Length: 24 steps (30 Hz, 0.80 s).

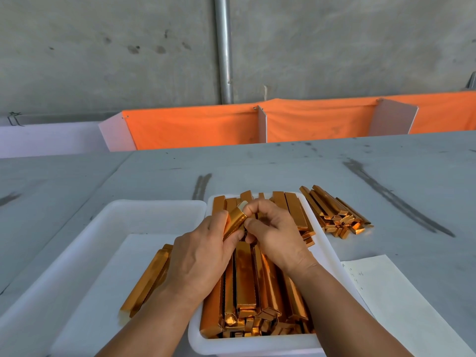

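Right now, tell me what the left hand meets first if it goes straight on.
Most likely the right hand, pinching the end of the gold box the left hand grips; depth is unclear.

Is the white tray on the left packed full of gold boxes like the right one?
No, the left tray holds only a few gold boxes on a white sheet; the right tray is crammed.

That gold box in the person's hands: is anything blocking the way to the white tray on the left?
Nothing visible does. The left hand and right hand hold the gold box above the full right tray. The left tray lies open beside it, holding only a few boxes near its right side, with bare paper beside them.
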Each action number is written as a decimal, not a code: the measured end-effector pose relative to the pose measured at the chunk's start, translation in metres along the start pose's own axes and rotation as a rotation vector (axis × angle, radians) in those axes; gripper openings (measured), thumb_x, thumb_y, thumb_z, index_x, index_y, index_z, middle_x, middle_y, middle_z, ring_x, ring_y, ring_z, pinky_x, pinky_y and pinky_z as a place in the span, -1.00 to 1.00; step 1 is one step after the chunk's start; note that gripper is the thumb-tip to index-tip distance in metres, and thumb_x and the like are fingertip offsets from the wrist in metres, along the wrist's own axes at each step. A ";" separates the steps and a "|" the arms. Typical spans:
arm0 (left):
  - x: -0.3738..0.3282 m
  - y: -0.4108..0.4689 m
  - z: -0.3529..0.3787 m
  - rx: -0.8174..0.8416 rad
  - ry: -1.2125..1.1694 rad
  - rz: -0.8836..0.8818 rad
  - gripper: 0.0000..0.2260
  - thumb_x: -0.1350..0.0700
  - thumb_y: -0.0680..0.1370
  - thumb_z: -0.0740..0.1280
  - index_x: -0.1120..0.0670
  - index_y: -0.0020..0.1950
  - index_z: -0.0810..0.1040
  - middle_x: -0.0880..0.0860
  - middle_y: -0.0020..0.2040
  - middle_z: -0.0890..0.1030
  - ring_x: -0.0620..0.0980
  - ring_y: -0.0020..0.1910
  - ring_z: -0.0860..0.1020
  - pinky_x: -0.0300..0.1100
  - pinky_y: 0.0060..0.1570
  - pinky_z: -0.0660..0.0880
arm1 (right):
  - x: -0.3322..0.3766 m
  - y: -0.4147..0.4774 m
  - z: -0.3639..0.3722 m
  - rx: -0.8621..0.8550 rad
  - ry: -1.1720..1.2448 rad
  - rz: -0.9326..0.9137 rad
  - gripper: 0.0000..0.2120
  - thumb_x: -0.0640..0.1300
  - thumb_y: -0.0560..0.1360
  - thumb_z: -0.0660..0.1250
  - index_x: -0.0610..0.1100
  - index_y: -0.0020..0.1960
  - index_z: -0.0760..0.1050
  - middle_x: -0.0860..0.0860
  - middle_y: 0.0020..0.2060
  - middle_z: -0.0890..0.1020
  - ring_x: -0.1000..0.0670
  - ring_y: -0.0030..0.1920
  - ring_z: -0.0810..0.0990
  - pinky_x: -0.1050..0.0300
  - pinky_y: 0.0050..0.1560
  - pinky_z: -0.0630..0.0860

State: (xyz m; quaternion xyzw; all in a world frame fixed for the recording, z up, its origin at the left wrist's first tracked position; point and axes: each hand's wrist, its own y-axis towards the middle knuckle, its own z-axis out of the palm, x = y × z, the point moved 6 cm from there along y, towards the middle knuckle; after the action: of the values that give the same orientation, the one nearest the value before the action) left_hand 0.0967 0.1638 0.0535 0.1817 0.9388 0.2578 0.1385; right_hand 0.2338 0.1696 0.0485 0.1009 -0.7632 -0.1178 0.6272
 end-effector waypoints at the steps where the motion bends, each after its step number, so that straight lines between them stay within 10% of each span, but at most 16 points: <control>1: 0.000 0.000 0.000 0.002 -0.009 0.007 -0.42 -0.31 0.48 -0.10 0.01 0.27 0.40 -0.05 -0.05 0.59 -0.05 -0.23 0.59 -0.30 -0.34 0.35 | 0.000 0.000 0.000 0.014 0.005 0.007 -0.82 -0.36 0.54 0.25 -0.15 -0.12 0.55 -0.11 -0.15 0.59 0.05 -0.27 0.57 0.21 -0.21 0.54; 24: 0.001 -0.002 0.003 0.016 -0.053 0.014 -0.51 -0.32 0.50 -0.01 -0.05 0.25 0.37 -0.08 -0.04 0.58 -0.09 -0.19 0.58 -0.35 -0.31 0.35 | 0.008 -0.002 -0.006 -0.108 0.055 -0.070 -0.72 -0.29 0.58 0.31 0.09 -0.07 0.61 0.19 -0.18 0.64 0.14 -0.40 0.54 0.38 -0.38 0.46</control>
State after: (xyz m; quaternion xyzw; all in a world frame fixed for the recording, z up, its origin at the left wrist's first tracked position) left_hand 0.0970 0.1643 0.0498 0.1962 0.9354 0.2466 0.1600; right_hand 0.2381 0.1647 0.0560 0.0967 -0.7343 -0.1780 0.6479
